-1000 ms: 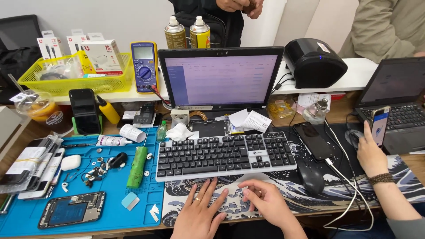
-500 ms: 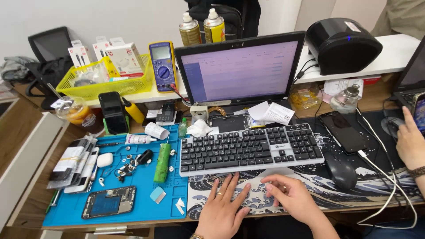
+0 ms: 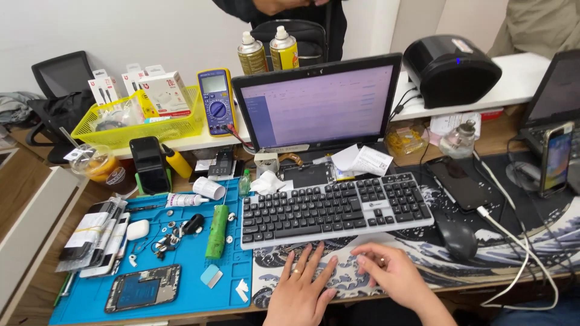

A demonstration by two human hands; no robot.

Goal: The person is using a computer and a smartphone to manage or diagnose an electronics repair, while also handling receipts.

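Observation:
My left hand (image 3: 302,284) lies flat on the wave-printed desk mat (image 3: 483,265), fingers spread, a ring on one finger, just below the silver and black keyboard (image 3: 335,208). My right hand (image 3: 389,274) rests beside it on the mat with its fingers loosely curled, also wearing a ring. Neither hand holds anything. Behind the keyboard stands a laptop (image 3: 317,105) with a lit pale purple screen.
A blue work mat (image 3: 181,290) at the left carries an opened phone (image 3: 143,288), a green tube (image 3: 216,232), earbuds and small parts. A black mouse (image 3: 457,238), white cable, yellow basket (image 3: 136,130), multimeter (image 3: 216,101), black printer (image 3: 450,69) and an upright phone (image 3: 556,158) surround it. A person stands behind the desk.
The view has swung left and tilted, showing more of the blue mat. The neighbouring person's hand at the right has left the view. My hands stay below the keyboard.

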